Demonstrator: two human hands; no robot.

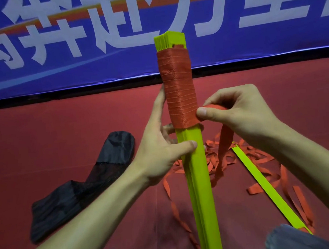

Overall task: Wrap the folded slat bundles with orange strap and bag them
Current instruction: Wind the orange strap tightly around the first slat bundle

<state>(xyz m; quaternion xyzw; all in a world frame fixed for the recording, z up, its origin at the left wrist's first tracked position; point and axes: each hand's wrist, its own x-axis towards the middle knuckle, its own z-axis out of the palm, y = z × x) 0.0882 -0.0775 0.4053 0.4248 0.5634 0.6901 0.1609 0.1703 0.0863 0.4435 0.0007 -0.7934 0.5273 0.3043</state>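
A blue banner (50, 55) with white lettering fills the back, above the red floor (38, 127) where we sit. The bundle (198, 181) stands upright between our knees, a long yellow-green stack of slats. Its top end pokes out above a broad band of wound orange strap (178, 94). The black bag (80, 186) lies crumpled on the floor to the left, well apart from the bundle. The rest of the strap trails down from the wrap into a loose tangle on the floor to the right. A single slat (267, 184) lies across that tangle.

Our left hand (161, 145) grips the bundle just under the wrap, fingers behind and thumb across the front. Our right hand (237, 108) pinches the strap at the wrap's lower edge, thumb pressed against the bundle's side.

We judge the bundle stiff and light, but smooth, so the slats may slide apart unless we clasp all of them on the bare part below the wrap. The strap looks thin, limp and woven. It needs tension, so we pinch it close to the bundle.
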